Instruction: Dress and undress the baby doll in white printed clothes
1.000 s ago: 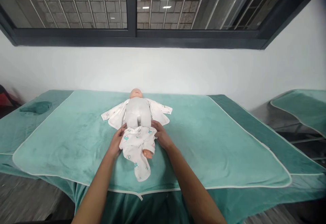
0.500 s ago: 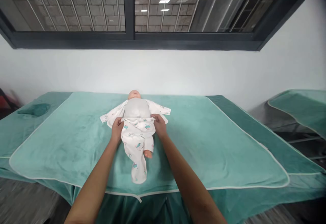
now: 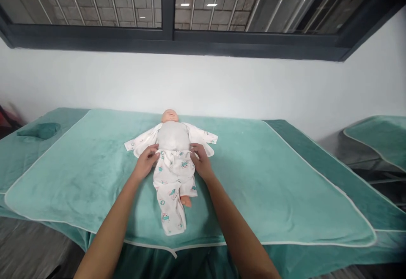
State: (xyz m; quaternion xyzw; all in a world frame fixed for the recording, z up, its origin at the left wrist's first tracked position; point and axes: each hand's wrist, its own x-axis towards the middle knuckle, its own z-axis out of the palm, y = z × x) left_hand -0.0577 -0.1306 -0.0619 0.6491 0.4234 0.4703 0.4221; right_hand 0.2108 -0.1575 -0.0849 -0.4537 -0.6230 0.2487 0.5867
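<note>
A baby doll (image 3: 173, 135) lies on its back, head toward the wall. A white printed jacket (image 3: 146, 138) is spread open under its grey-white torso, sleeves out to the sides. White baby pants (image 3: 173, 169) with small coloured prints cover its hips. One pant leg lies long and flat past the foot, while a bare foot (image 3: 186, 201) shows below the other. My left hand (image 3: 146, 162) is at the left side of the waistband, fingers bent around its edge. At the opposite side, my right hand (image 3: 201, 162) holds the waistband between thumb and fingers; the fingertips are partly hidden.
A light green blanket (image 3: 269, 186) with white edging covers the darker green bed (image 3: 304, 156). A small dark green cushion (image 3: 39, 131) sits at the left. Beyond the bed are a white wall and a barred window (image 3: 171, 40). Another green-covered surface (image 3: 383, 139) stands at right.
The pants' waistband has been spread and laid flatter across the doll's hips, and the fabric lies smoother. Both hands remain at its sides. The view has tilted slightly downward.
</note>
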